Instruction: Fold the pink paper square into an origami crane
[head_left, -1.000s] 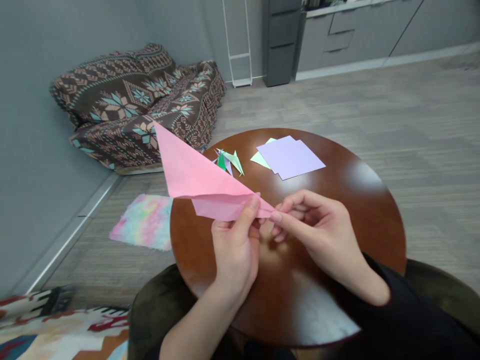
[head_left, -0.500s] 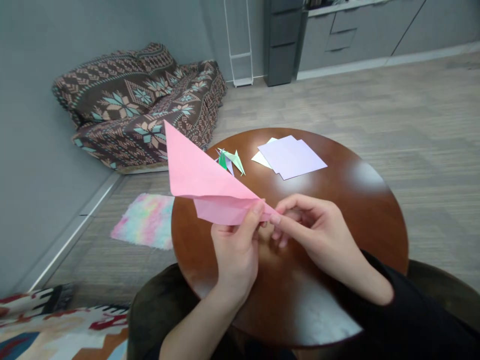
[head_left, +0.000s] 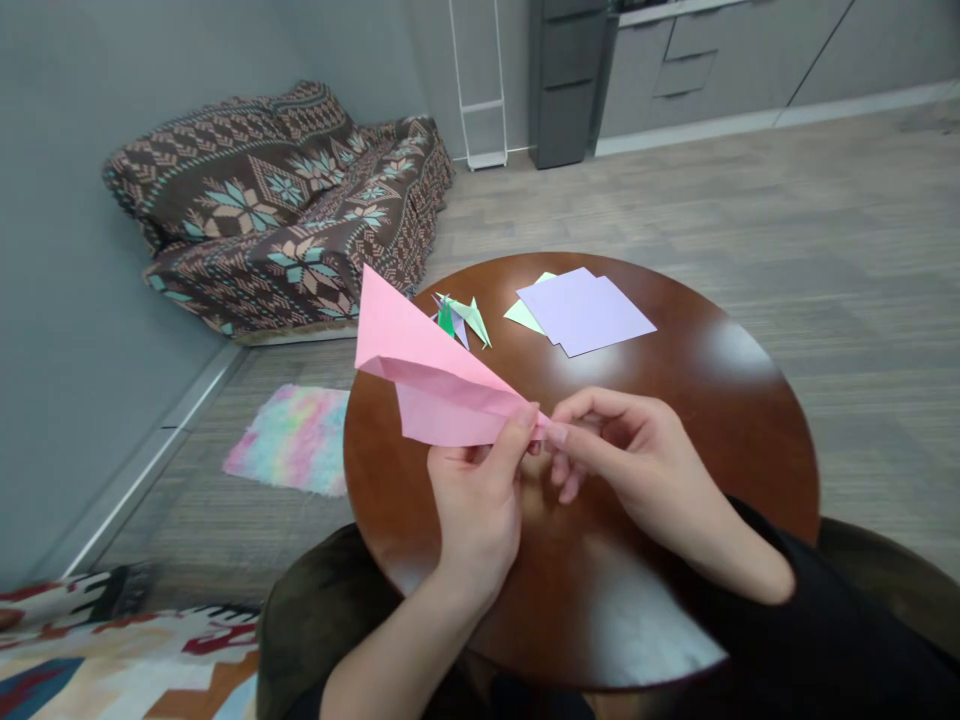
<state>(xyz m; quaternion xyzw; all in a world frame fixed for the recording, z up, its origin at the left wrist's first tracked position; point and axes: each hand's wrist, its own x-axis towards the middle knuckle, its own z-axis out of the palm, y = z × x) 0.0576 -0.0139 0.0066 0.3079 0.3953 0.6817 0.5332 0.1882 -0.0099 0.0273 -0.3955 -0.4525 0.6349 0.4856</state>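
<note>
A folded sheet of pink origami paper (head_left: pixel 420 350) is held up over the round table, its wide end to the left and its narrow tip to the right. My left hand (head_left: pixel 480 500) is closed on it from below, the thumb pressing on top near the tip. With thumb and forefinger, my right hand (head_left: pixel 637 460) pinches the tip itself; the other fingers are curled. Behind the pink paper, several small folded paper figures (head_left: pixel 472 318), green and lilac, lie on the table, partly hidden.
Lilac and pale green paper sheets (head_left: pixel 592 310) lie stacked at the far side of the brown table (head_left: pixel 720 420). Past it stand a sofa with a patterned cover (head_left: pixel 300 220) and grey cabinets (head_left: pixel 690 80). A fluffy pastel rug (head_left: pixel 289 440) lies on the floor at left.
The wide end of the pink paper has swung right and lower, and its upper flap looks narrower, with the fold opening more. Both hands keep their grip, shifted slightly right.
</note>
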